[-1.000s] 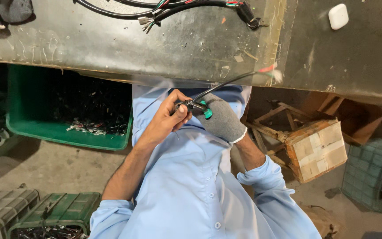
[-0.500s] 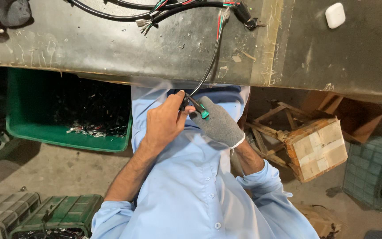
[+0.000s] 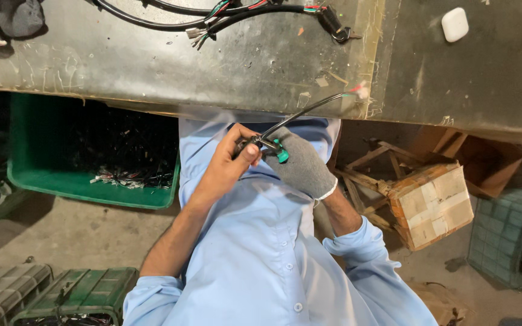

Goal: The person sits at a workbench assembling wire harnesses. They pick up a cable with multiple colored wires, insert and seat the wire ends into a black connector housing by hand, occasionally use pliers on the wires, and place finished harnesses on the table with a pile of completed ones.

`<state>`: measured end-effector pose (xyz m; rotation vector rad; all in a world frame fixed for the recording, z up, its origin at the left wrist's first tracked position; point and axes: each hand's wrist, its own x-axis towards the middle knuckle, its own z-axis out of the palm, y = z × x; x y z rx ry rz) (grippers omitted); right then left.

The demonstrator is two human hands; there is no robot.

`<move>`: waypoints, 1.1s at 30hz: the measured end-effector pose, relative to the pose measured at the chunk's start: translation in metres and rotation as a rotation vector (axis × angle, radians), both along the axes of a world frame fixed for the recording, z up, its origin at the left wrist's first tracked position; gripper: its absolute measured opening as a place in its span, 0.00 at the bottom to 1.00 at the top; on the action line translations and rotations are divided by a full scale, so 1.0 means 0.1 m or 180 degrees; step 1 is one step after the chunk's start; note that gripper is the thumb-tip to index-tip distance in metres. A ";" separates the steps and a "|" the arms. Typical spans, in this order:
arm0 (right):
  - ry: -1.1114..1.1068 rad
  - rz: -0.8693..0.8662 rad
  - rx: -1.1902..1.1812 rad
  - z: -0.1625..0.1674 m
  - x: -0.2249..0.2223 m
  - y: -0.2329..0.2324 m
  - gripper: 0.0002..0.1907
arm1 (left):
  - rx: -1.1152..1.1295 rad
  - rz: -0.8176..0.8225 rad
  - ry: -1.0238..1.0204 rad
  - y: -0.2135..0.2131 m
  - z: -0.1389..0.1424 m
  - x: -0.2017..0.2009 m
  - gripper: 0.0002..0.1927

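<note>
Close against the light blue shirt, the bare left hand and the grey-gloved right hand meet, both clenched on one end of a thin black cable. A small green-handled tool sits in the gloved grip where the cable enters. The cable rises slantwise to the edge of the worn metal workbench, ending in coloured wire tips. Farther on the bench lie a black wiring harness and a small white case. Below left stands a green crate
</note>
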<state>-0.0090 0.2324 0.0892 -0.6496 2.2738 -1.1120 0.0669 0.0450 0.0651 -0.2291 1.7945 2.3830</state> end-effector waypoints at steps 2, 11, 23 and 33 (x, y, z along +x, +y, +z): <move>-0.0272 -0.0123 -0.0209 0.00 0.04 0.01 0.17 | -0.1281 0.0382 0.0738 0.06 0.07 0.02 0.21; -0.0425 -0.0323 0.0433 -0.09 0.09 -0.02 0.19 | -0.2950 0.0362 0.1142 0.07 0.15 -0.04 0.21; -0.0058 0.0062 0.0087 0.01 -0.05 0.00 0.15 | 0.0846 -0.0325 -0.0413 -0.04 -0.11 -0.02 0.20; -0.0457 -0.0137 0.0344 -0.04 0.05 -0.03 0.18 | -0.3354 0.0408 0.1050 0.08 -0.02 -0.02 0.21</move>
